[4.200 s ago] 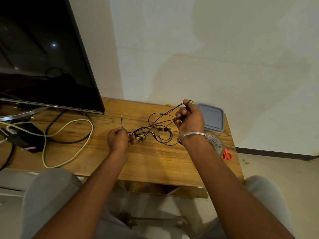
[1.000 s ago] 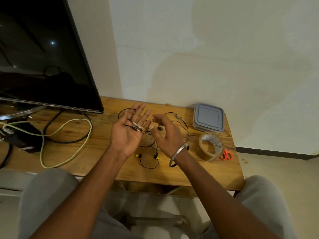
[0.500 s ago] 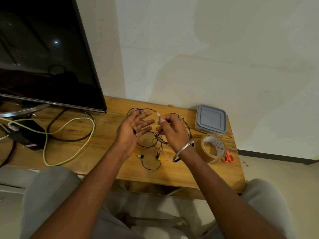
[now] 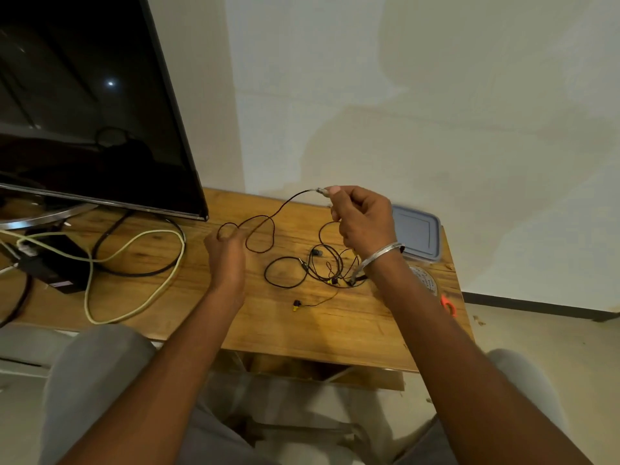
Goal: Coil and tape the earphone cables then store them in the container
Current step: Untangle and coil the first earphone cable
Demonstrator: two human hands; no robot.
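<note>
A thin black earphone cable [image 4: 270,219] runs in loops between my two hands above the wooden table [image 4: 322,330]. My right hand [image 4: 364,219], with a silver bangle on its wrist, pinches the cable's plug end, raised at the table's back. My left hand [image 4: 224,255] grips a small loop of the same cable further left. The rest of the earphone wires [image 4: 327,268] lie tangled on the table below my right wrist, with a yellow-tipped earbud [image 4: 296,305] apart in front. The grey lidded container [image 4: 417,231] sits at the back right.
A roll of clear tape [image 4: 424,280] and orange scissors [image 4: 448,305] lie at the right edge, partly hidden by my right forearm. A large black TV [image 4: 84,105] stands at the left, with a pale yellow cable [image 4: 134,286], black cables and a black box [image 4: 50,266] beneath it.
My hands have moved apart. The right hand lifted the plug end up and back, the left closed on a loop and drew it left, stretching the cable out.
</note>
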